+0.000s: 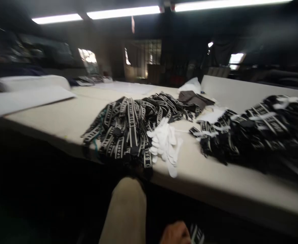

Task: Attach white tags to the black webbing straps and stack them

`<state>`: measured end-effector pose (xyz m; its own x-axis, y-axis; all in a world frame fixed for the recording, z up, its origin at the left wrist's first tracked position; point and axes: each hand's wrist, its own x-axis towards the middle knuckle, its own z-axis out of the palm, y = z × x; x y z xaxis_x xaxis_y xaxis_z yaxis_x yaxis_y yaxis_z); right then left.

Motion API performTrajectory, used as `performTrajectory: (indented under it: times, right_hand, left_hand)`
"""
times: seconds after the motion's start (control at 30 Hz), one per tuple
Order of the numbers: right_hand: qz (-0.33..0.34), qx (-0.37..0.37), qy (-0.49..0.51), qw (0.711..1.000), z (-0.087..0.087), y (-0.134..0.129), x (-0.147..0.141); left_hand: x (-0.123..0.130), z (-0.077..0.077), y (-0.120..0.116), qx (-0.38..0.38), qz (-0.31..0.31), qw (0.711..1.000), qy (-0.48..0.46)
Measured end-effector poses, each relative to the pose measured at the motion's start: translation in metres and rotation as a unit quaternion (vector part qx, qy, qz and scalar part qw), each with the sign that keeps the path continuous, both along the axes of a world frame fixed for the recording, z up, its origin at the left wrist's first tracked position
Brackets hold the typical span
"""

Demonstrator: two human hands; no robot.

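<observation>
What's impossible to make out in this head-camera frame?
Hand: head view, cut off by the bottom edge and blurred; left or right, and its grip, unclear.
Striped strap beside it: head view, cut off by the bottom edge.
Strap pile at the right: head view, lettering blurred, end beyond the right edge.

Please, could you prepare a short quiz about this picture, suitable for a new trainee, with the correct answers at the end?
1. On the table, what lies between the left heap of straps and the right heap? A) a red box B) a white bundle C) a blue cup
2. True or false: the straps in the left heap are plain, without any printing.
3. Which item is nearest to the visible hand?

Key:
1. B.
2. False; they carry pale printing, and "SPORT" is readable.
3. A black-and-white striped piece; whether it is held cannot be told.
</observation>
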<state>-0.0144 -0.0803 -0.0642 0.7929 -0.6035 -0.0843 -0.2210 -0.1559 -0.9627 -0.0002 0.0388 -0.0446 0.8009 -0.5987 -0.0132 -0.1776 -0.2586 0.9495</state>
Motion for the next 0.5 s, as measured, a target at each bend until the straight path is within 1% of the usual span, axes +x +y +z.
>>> performTrajectory:
  times: [0.03, 0.07, 0.1, 0.13, 0.17, 0.23, 0.3, 0.37, 0.43, 0.5]
  right_hand:
    - [-0.009, -0.006, 0.017, 1.000, 0.006, -0.003, -0.024]
    - [-0.013, -0.009, 0.029, 0.999, 0.014, -0.004, -0.042]
    - [0.008, -0.009, 0.033, 0.999, 0.024, -0.002, -0.055]
    - [0.014, -0.007, 0.022, 1.000, 0.035, 0.000, -0.062]
    - [0.012, 0.000, 0.012, 1.000, 0.044, 0.002, -0.063]
    - [0.003, 0.006, -0.014, 1.000, 0.056, 0.001, -0.057]
    - [-0.002, 0.002, -0.023, 1.000, 0.058, -0.004, -0.051]
    - [-0.013, -0.002, -0.018, 1.000, 0.054, -0.008, -0.051]
    - [-0.024, 0.001, -0.009, 1.000, 0.047, -0.011, -0.054]
    - [-0.026, -0.008, -0.011, 1.000, 0.044, -0.013, -0.056]
  left_hand:
    - [-0.001, 0.000, -0.004, -0.004, -0.013, 1.000, 0.002]
    - [-0.002, 0.002, -0.008, -0.006, -0.017, 1.000, -0.015]
    - [-0.002, 0.004, -0.011, -0.001, -0.005, 0.995, -0.100]
    - [-0.001, 0.008, -0.013, -0.010, 0.008, 0.986, -0.169]
    - [0.000, 0.012, -0.015, -0.028, 0.024, 0.976, -0.214]
    - [0.005, 0.020, -0.019, -0.058, 0.040, 0.963, -0.259]
    - [0.007, 0.028, -0.020, -0.070, 0.051, 0.962, -0.258]
    - [0.006, 0.034, -0.019, -0.059, 0.073, 0.970, -0.223]
    - [0.003, 0.038, -0.016, -0.040, 0.099, 0.981, -0.161]
    - [0.002, 0.041, -0.015, -0.042, 0.109, 0.991, -0.068]
